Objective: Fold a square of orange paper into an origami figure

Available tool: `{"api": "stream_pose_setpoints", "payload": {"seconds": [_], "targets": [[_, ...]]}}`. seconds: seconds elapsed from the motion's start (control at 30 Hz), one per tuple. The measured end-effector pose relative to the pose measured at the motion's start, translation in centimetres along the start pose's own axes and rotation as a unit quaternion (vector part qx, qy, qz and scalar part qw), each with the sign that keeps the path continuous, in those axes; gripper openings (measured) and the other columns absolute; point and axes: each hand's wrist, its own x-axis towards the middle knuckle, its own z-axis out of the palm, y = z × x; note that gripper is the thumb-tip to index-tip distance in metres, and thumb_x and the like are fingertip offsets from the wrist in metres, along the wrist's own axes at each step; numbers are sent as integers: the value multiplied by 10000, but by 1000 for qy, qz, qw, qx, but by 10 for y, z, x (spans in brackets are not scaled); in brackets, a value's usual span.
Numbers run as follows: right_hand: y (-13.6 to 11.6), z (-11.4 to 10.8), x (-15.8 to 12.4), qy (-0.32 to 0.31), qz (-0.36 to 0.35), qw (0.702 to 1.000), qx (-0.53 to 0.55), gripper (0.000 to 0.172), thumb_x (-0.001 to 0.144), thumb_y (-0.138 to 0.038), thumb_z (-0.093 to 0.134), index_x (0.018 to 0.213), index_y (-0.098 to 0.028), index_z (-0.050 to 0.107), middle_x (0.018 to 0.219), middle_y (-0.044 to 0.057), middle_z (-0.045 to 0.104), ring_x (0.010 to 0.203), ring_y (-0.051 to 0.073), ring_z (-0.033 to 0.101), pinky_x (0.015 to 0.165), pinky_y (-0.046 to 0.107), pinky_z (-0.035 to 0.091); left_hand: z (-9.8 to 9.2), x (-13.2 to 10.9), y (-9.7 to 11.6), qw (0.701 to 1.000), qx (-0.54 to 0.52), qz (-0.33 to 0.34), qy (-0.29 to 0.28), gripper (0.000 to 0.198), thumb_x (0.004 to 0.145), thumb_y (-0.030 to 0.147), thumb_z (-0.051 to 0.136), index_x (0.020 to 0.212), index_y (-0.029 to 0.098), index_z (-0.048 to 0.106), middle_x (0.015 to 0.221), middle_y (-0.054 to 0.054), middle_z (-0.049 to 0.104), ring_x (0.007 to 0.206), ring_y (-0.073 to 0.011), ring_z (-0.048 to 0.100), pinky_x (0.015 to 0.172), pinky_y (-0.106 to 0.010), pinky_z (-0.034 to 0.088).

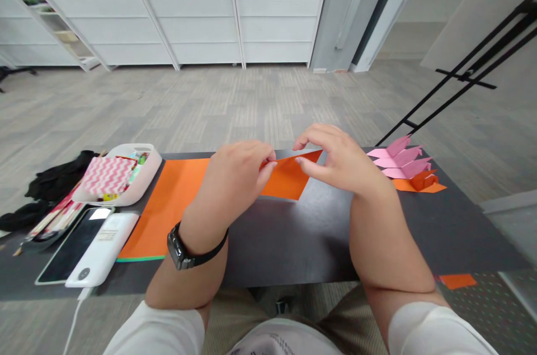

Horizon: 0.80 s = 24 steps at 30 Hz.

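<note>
My left hand (239,176) wears a black watch (184,249) on its wrist and pinches a folded piece of orange paper (289,179) near its top edge. That paper is held just above the dark table, its slanted end pointing right. At this right end is my right hand (331,156), with thumb and fingers apart. Its thumb lies over the paper near the top edge; whether it presses there I cannot tell. A stack of orange sheets (157,204) lies left of and partly under my left hand, with a green edge showing below.
Folded pink paper figures (400,156) and an orange one (419,180) stand at the table's (293,254) right. On the left are a white basket (145,179), a phone (75,246), a cabled white power bank (103,249) and black cloth (59,179). An orange scrap (458,281) lies below the right edge.
</note>
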Motion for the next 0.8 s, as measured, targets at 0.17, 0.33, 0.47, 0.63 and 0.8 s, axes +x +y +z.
{"api": "stream_pose_setpoints", "payload": {"seconds": [0.17,0.33,0.47,0.63,0.8], "targets": [[-9,11,5,-19,-16,999,-30,100,877,-151,618,899,-249,624,903,16,689,911,231,643,966,424,404,0,1,1,1000,-1,12,-7,163,1023,225,576,949,207,720,928,-52,761,885,-236,692,793,-349,496],[-4,17,2,-21,-2,1000,-23,84,889,-168,624,905,-251,616,927,16,687,912,226,629,938,410,382,5,4,-1,1000,8,16,-12,153,1017,215,585,949,211,722,928,-51,759,883,-243,689,787,-353,487],[-4,20,3,-14,-7,1000,-18,88,879,-159,615,880,-247,606,886,7,658,891,215,612,928,400,374,9,6,-2,999,15,32,-10,153,1018,218,584,933,212,711,910,-45,752,862,-241,685,778,-356,486],[-1,22,4,-24,-15,1000,-11,92,865,-154,616,870,-243,598,885,2,648,894,211,611,939,398,370,11,6,-4,999,19,42,-9,163,1028,226,574,942,213,712,916,-45,751,871,-242,690,782,-363,491],[0,21,4,-36,-11,999,-4,95,852,-159,616,880,-246,589,919,10,672,919,215,619,954,397,368,11,6,-5,998,18,55,-13,163,1026,228,568,957,213,714,926,-47,755,884,-247,693,802,-371,507]]}}
